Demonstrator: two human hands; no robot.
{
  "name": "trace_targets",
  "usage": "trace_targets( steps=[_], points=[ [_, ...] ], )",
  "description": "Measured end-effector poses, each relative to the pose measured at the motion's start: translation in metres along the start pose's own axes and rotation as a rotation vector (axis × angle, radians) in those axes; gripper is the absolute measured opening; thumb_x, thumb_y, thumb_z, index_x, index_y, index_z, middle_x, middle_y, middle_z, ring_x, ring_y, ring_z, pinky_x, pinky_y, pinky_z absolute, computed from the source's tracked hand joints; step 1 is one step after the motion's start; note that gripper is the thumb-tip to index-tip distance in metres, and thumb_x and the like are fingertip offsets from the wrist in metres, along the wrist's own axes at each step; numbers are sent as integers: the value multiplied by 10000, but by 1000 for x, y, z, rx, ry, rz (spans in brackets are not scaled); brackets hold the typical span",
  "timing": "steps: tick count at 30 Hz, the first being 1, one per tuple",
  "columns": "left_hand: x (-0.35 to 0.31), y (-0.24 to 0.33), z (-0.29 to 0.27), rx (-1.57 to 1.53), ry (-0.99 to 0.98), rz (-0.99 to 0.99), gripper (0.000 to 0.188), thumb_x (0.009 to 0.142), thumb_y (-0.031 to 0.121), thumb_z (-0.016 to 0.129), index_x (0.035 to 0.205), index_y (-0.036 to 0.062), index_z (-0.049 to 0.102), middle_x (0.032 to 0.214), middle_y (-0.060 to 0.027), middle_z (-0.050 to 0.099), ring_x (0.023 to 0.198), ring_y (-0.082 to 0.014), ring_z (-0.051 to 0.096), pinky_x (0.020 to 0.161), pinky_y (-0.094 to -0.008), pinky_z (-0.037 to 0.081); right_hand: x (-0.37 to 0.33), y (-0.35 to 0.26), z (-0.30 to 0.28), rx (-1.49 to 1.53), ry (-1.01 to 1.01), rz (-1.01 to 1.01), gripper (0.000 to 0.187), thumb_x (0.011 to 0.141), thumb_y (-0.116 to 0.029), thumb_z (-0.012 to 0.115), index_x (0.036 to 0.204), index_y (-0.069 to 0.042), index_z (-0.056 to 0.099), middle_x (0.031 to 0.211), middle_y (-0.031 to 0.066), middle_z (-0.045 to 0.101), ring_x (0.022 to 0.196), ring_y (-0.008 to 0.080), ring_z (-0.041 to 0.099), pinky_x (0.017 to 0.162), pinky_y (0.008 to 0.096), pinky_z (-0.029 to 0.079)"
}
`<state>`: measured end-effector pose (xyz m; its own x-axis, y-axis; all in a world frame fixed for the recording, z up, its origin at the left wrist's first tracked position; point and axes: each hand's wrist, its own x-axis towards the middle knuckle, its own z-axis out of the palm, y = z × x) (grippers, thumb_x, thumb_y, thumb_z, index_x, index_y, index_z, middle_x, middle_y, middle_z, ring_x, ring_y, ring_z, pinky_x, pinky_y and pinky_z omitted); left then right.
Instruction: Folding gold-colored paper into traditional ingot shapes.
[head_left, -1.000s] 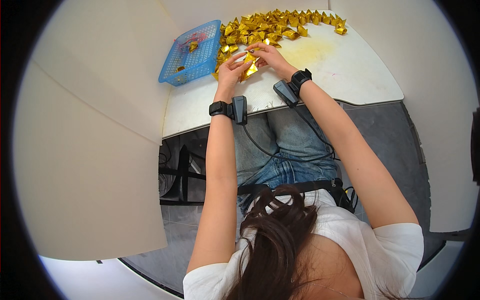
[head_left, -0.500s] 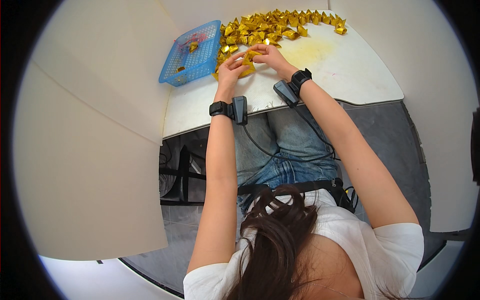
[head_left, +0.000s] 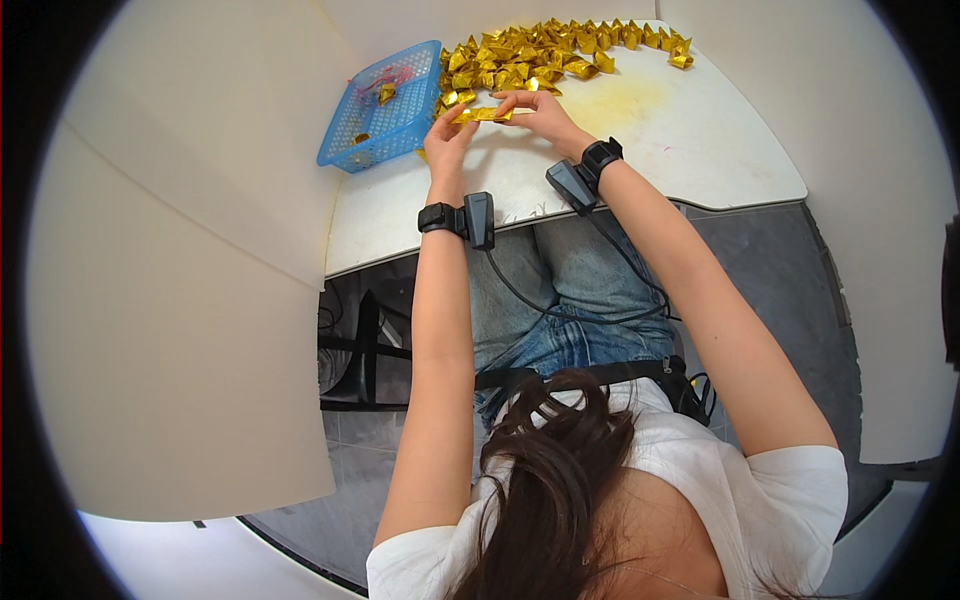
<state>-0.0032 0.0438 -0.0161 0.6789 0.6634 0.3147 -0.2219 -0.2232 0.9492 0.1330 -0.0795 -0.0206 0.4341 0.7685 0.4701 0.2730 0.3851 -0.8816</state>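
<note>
Between both hands a narrow strip of folded gold foil paper (head_left: pixel 484 115) is stretched sideways just above the white table. My left hand (head_left: pixel 449 137) pinches its left end, and my right hand (head_left: pixel 538 114) pinches the right end between thumb and fingers. Right behind the hands lies a heap of folded gold paper ingots (head_left: pixel 515 62), trailing off in a row to the far right. A bit of gold paper shows by the outer side of my left hand, mostly hidden.
A blue perforated plastic basket (head_left: pixel 345 148) stands at the table's left, with a few gold pieces and some pink-red material inside. Pale walls flank the white table (head_left: pixel 700 150). Each wrist wears a black strap with a grey cabled box (head_left: pixel 481 221).
The gold paper went from a wider, angled piece to a flat, narrow strip. My left hand moved slightly left, and the hands are farther apart.
</note>
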Motion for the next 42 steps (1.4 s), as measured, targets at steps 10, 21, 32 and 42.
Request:
trace_targets(
  steps=[10,21,32,42],
  points=[
    [-1,6,5,-144,-129,-126,269,926,162,466,1131,-4,520,1032,-133,627,875,-210,636,788,-298,518,-2,-3,0,1,0,52,110,775,1,594,857,-33,660,946,63,658,939,124,593,848,267,439],
    [-4,14,10,-147,-121,-137,358,927,343,502,1133,54,547,933,-96,650,760,-171,663,647,-227,508,1,5,-1,-9,-25,44,159,749,60,536,830,-36,633,850,-6,629,809,67,567,763,209,437],
    [-3,9,6,-106,-153,-141,285,878,232,605,1100,75,520,921,-89,644,736,-156,658,634,-225,523,-2,-1,2,-9,-48,38,167,694,64,513,779,2,643,783,38,640,751,96,585,715,223,446],
    [-2,9,6,-167,-114,-210,288,899,235,564,1107,57,472,962,-108,617,767,-217,669,647,-257,542,-4,-5,2,-27,-13,81,164,681,50,511,759,5,648,736,38,639,698,85,569,664,205,430]
  ],
)
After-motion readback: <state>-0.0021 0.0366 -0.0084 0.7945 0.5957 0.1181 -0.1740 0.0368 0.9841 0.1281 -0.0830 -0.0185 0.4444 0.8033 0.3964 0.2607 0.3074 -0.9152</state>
